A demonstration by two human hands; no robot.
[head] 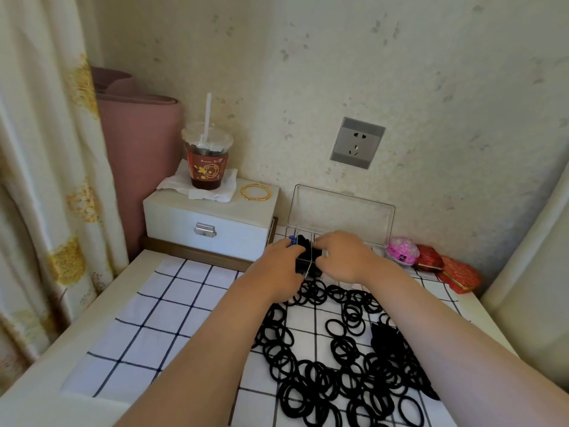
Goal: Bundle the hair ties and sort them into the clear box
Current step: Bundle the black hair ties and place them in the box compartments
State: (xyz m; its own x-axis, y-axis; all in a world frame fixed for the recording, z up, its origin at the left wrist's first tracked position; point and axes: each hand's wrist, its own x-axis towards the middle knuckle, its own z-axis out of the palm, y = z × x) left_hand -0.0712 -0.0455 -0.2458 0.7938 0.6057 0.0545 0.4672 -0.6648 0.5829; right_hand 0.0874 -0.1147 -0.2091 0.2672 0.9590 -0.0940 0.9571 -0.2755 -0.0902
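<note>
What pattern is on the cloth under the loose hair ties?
White with a dark grid of thin lines, on the cloth in the head view.

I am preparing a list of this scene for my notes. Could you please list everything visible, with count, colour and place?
loose hair ties: many, black, spread on the checked cloth
checked cloth: one, white with dark lines, on the table
clear box: one, transparent, lid open, at the wall, black ties inside
white box: one, metal clasp, back left
drink cup: one, dark drink, white straw, on a tissue on the white box
bangles: gold, count unclear, on the white box
pink object: one, right of the clear box
red boxes: two, far right
wall socket: one, grey
left hand: at the clear box
right hand: at the clear box
</note>
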